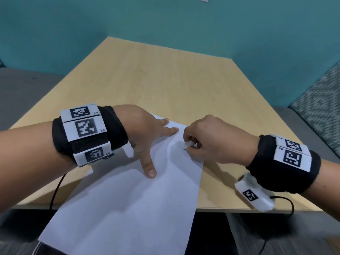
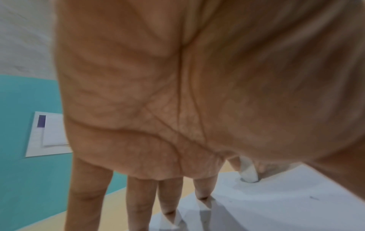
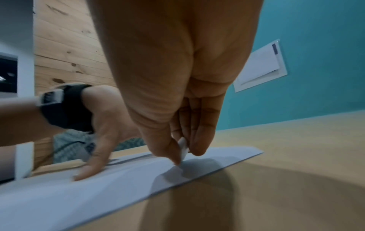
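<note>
A white sheet of paper [image 1: 128, 199] lies slantwise on the light wooden table [image 1: 165, 80], its near end hanging over the front edge. My left hand [image 1: 145, 133] presses flat on the sheet's far part, fingers spread and thumb pointing toward me. My right hand [image 1: 206, 137] pinches a small white stub [image 1: 188, 144], perhaps an eraser or chalk, with its tip down on the paper near the right edge. The left wrist view shows my straight fingers [image 2: 203, 187] on the paper [image 2: 276, 203] and the stub [image 2: 248, 173] beyond. The right wrist view shows the stub [image 3: 182, 145] between thumb and fingers.
A teal wall [image 1: 165, 19] stands behind the table, with a white card [image 3: 260, 65] fixed on it. A patterned seat [image 1: 320, 111] is at the right. Black cables [image 1: 287, 199] run from the wrist cameras over the table's front edge.
</note>
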Tool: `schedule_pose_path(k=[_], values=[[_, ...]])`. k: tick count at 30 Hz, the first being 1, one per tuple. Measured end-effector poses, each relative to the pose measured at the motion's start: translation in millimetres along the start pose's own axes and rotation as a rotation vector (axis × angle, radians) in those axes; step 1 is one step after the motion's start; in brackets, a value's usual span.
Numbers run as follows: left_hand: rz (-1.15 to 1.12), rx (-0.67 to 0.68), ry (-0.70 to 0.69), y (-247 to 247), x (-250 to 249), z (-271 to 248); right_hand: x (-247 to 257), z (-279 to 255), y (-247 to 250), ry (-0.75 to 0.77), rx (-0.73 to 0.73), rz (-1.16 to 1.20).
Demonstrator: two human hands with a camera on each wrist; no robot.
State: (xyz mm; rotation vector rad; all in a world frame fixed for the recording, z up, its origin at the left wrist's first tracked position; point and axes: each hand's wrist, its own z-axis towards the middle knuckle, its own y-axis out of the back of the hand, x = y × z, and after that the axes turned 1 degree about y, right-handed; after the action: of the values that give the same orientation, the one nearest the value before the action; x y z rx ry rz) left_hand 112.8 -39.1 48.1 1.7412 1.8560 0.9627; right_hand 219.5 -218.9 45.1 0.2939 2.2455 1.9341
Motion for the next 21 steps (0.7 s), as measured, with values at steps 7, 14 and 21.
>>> schedule_pose_path(k=[7, 14, 21], values=[[-0.002, 0.01, 0.014, 1, -2, 0, 2, 0, 1, 0.017, -0.033, 0.006], [-0.003, 0.037, 0.02, 2, -2, 1, -9, 7, 4, -0.032, -0.042, -0.004], [0.014, 0.011, 0.011, 2, -3, 0, -3, 6, 4, 0.025, -0.003, -0.007]])
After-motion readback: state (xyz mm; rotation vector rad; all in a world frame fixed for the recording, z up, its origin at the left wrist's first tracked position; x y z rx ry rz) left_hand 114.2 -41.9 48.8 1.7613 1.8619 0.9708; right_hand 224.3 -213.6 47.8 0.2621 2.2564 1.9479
